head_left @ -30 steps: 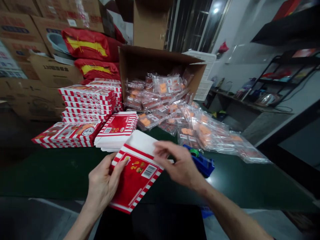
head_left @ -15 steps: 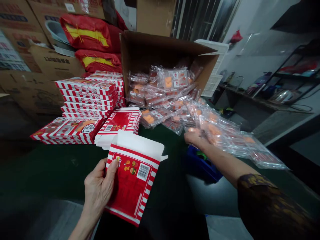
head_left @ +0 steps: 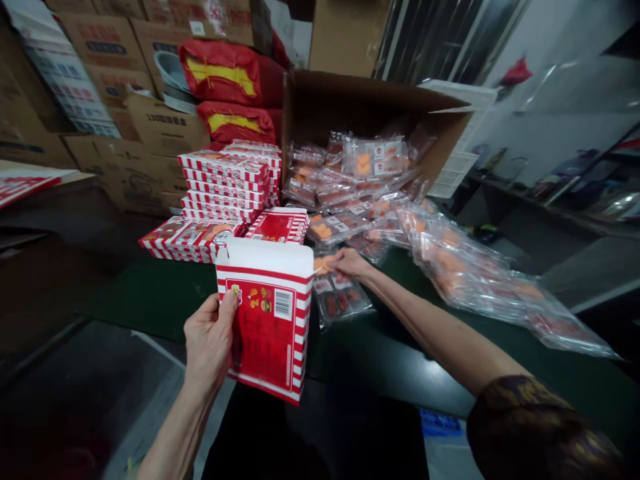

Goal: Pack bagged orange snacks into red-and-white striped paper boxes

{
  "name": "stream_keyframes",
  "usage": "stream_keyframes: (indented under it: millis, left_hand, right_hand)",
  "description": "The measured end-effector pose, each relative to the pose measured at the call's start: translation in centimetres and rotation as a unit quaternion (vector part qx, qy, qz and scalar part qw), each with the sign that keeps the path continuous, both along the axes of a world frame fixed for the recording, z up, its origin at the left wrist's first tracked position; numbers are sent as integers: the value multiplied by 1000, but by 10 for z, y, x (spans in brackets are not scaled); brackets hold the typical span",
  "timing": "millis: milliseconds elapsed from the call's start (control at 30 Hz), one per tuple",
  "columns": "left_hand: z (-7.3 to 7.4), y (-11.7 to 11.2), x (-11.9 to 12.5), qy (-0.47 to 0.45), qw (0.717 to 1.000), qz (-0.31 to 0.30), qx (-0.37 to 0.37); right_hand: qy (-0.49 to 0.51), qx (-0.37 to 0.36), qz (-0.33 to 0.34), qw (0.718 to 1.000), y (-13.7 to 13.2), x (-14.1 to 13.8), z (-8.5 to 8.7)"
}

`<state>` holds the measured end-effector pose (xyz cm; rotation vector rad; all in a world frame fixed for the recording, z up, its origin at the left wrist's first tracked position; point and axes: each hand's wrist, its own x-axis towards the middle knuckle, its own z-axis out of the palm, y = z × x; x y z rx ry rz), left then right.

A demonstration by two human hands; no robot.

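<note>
My left hand [head_left: 209, 337] grips a red and white striped carton [head_left: 265, 327] by its left edge, thumb on the printed face. The carton stands upright with its white top flap raised. Just right of it, my right hand [head_left: 350, 265] pinches the top of a clear plastic packet [head_left: 343, 297] holding orange and dark red pieces. The packet hangs close beside the carton's right side, apart from the heap. Behind lies a pile of similar packets [head_left: 345, 180], spilling out of a large cardboard box [head_left: 380, 100] lying on its side.
Filled striped boxes [head_left: 225, 177] stand stacked at the back left, with flat cartons [head_left: 280, 225] beside them. A row of packets [head_left: 480, 280] stretches along the right of the dark green table [head_left: 150, 293]. Red bundles [head_left: 233, 73] and brown boxes [head_left: 105, 47] rise behind.
My right hand has drawn one packet out of the heap and moved it left beside the carton. The carton has turned more upright. The view has swung left.
</note>
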<state>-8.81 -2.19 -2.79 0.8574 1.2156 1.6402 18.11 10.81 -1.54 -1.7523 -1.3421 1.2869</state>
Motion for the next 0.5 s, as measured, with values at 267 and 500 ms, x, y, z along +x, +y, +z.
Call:
stream_keyframes:
  millis: [267, 500]
  left_hand:
    - [-12, -8, -6, -44, 999, -10, -20]
    - [-10, -7, -1, -26, 999, 28, 15]
  right_hand:
    - [-298, 21, 213, 930, 15, -10, 7]
    - [-373, -56, 159, 912, 3, 14, -11]
